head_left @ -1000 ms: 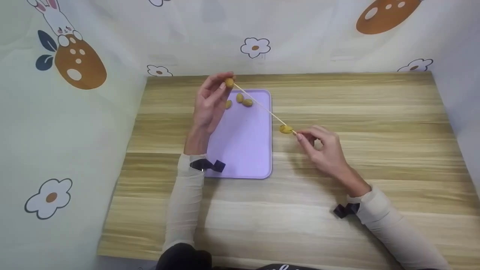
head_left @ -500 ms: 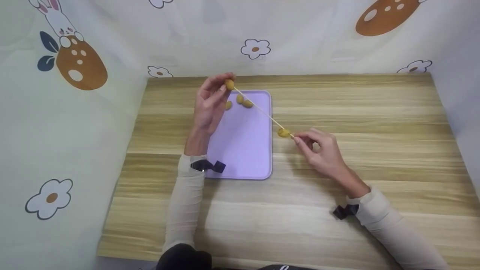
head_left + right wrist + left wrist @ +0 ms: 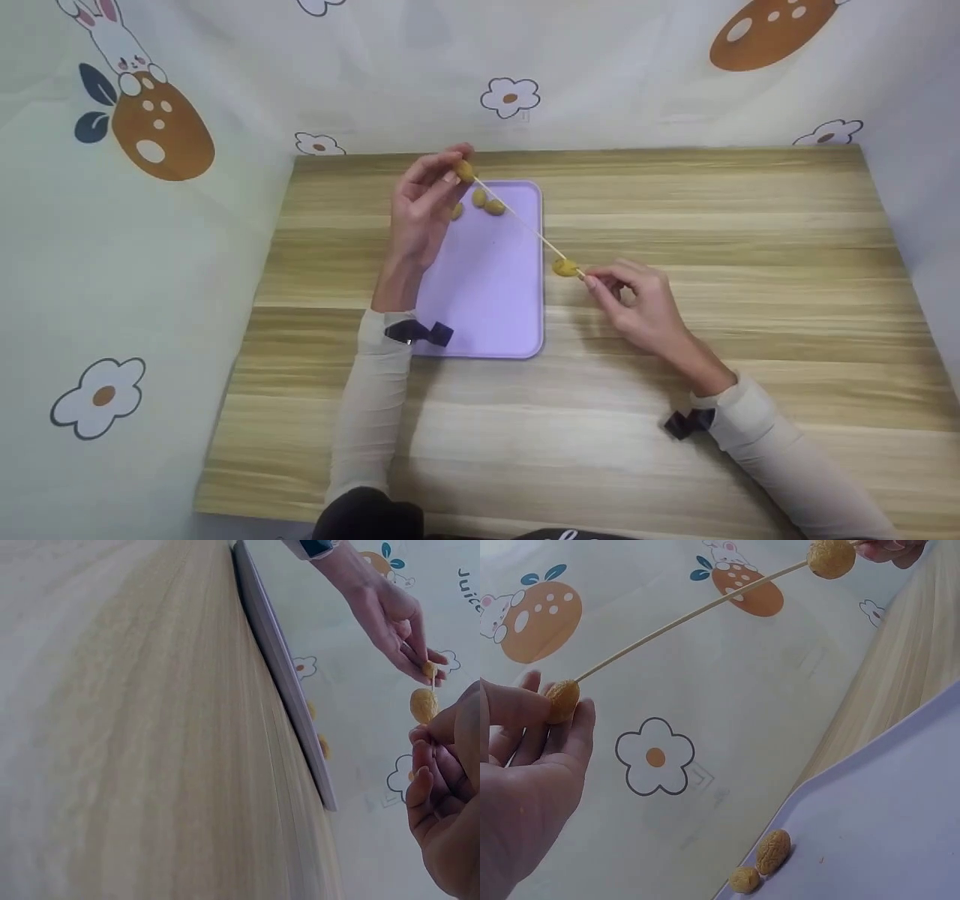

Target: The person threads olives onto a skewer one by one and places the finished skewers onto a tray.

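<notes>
A thin wooden skewer (image 3: 525, 223) slants between the two hands above the tray. My left hand (image 3: 421, 214) pinches a wrinkled golden-brown dried fruit (image 3: 564, 700) between thumb and fingers, at the skewer's far end. How deep the stick goes into it is hidden. Another such fruit (image 3: 565, 268) is threaded near the opposite end. Just behind that one, my right hand (image 3: 641, 307) pinches the skewer between thumb and forefinger. Below, a light purple tray (image 3: 487, 300) bears more of these fruits (image 3: 494, 207) near its far edge, one partly covered by the left hand.
The tray lies on a wood-grain table (image 3: 712, 225). A pale wall covering (image 3: 600, 82) with flower and fruit prints rises behind the table and at the left. Each wrist wears a black camera mount (image 3: 420, 332).
My right hand has shifted slightly left and down with the skewer's near end. The fruit in my left hand has moved slightly right and down.
</notes>
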### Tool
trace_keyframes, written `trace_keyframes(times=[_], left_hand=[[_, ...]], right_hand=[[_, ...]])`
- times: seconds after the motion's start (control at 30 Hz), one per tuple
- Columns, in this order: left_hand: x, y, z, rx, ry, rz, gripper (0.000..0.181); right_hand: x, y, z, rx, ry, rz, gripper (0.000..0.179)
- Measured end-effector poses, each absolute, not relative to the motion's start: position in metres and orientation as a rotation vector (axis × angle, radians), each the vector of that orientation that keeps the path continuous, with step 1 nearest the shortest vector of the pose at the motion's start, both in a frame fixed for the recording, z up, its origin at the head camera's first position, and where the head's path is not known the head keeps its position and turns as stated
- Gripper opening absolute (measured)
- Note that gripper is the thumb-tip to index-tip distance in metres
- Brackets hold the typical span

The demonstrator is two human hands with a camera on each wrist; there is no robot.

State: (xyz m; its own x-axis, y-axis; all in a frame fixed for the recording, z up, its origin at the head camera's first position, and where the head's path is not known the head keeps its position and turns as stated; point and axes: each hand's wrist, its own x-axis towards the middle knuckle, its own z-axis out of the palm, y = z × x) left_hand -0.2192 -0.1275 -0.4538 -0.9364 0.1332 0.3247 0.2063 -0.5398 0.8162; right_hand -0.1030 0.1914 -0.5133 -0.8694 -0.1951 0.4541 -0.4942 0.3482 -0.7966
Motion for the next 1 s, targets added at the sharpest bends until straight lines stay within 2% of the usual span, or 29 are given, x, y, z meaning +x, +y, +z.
trace_keyframes(times=[0.27,0.5,1.0], left_hand=[[-0.2200,-0.1234,-0.4539,-0.505,-1.373,-2.749,0.032],[-0.2177,-0.1194,-0.4542,-0.477,-1.321,-2.837,0.025],[-0.2131,-0.1173,-0.4494,-0.632,-1.410,-2.741,0.033]], right_hand=[[-0.1025,0.1902,-0.5141,0.632,-2.291,1.518,0.015],[-0.1019,0.1907,-0.5116,0.638,-2.243,1.538,0.016],[-0.1023,0.1898,-0.5131,0.635,-2.221,1.524,0.014]])
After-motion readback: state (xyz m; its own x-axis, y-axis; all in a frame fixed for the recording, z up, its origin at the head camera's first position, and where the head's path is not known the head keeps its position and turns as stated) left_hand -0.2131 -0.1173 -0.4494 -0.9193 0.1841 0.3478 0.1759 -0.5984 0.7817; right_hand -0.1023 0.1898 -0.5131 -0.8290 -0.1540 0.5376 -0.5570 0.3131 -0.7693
